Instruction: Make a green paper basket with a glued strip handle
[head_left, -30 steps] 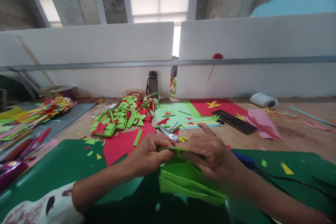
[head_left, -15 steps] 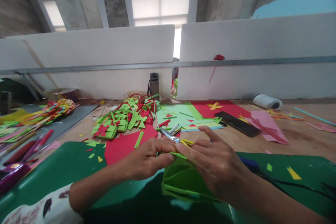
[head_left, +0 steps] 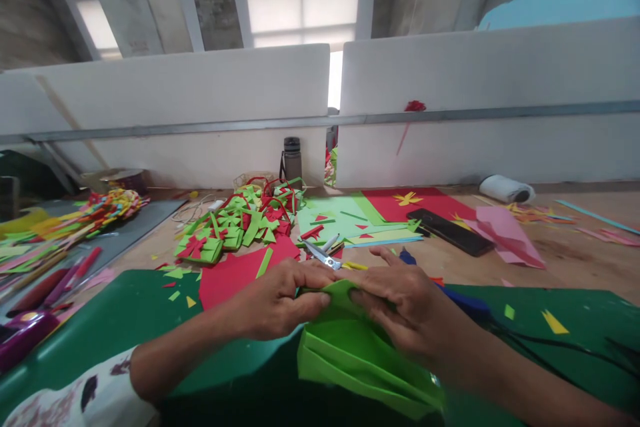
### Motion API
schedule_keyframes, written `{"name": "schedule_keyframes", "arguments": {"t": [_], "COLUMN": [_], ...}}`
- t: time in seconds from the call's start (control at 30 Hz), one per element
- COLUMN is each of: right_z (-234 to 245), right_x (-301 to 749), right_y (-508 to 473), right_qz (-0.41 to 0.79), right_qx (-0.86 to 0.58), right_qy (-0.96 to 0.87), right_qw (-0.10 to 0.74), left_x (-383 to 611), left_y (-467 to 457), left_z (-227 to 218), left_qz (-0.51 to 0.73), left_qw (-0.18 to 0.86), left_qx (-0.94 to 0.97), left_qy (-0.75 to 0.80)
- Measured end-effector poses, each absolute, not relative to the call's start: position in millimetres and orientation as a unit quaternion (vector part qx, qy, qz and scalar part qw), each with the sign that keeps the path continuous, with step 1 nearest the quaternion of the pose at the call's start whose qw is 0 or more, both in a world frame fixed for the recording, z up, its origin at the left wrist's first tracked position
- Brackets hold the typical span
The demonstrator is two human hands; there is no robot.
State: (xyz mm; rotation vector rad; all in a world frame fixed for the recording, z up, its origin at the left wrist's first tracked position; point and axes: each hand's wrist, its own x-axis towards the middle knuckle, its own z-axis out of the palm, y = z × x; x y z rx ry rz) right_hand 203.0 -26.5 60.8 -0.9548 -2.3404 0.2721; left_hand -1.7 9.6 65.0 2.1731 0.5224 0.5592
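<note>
Both hands grip a folded light-green paper (head_left: 360, 360) over a dark green mat (head_left: 120, 320). My left hand (head_left: 277, 300) pinches the paper's top edge from the left, fingers closed on it. My right hand (head_left: 400, 307) pinches the same top edge from the right, its fingers pressed onto the fold. The paper's layered lower part hangs toward me. Scissors (head_left: 323, 253) lie on the table just beyond my fingertips.
A red sheet (head_left: 235, 273) and a heap of green and red paper pieces (head_left: 235, 223) lie behind the left hand. A black phone (head_left: 453, 232), pink paper (head_left: 505, 233), a white roll (head_left: 505, 189) and a dark bottle (head_left: 292, 160) stand farther back. Coloured strips (head_left: 65, 223) lie left.
The green paper has tilted and dropped slightly toward me, and its top edge is now bunched between both hands. My right-hand fingers have curled down onto the fold.
</note>
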Motion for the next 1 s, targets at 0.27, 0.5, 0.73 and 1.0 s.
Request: {"name": "schedule_keyframes", "arguments": {"t": [0.27,0.5,0.73,1.0], "right_z": [50.4,45.8,47.1,49.0], "right_x": [205.2,205.0,205.1,204.0], "right_y": [-25.7,-17.7,-20.6,-19.9], "right_qz": [-0.004,-0.149,-0.152,-0.138], "right_qx": [-0.321,-0.253,-0.245,-0.253], "right_qy": [-0.893,-0.894,-0.896,-0.894], "right_qw": [0.316,0.337,0.338,0.343], "left_x": [-4.0,-5.1,-4.5,-5.7], "left_y": [11.7,12.1,12.9,11.8], "left_z": [61.3,63.9,67.0,63.7], "left_qz": [0.226,0.233,0.22,0.221], "left_qw": [0.434,0.483,0.475,0.462], "left_qx": [0.843,0.822,0.833,0.827], "left_qy": [0.223,0.193,0.178,0.234]}}
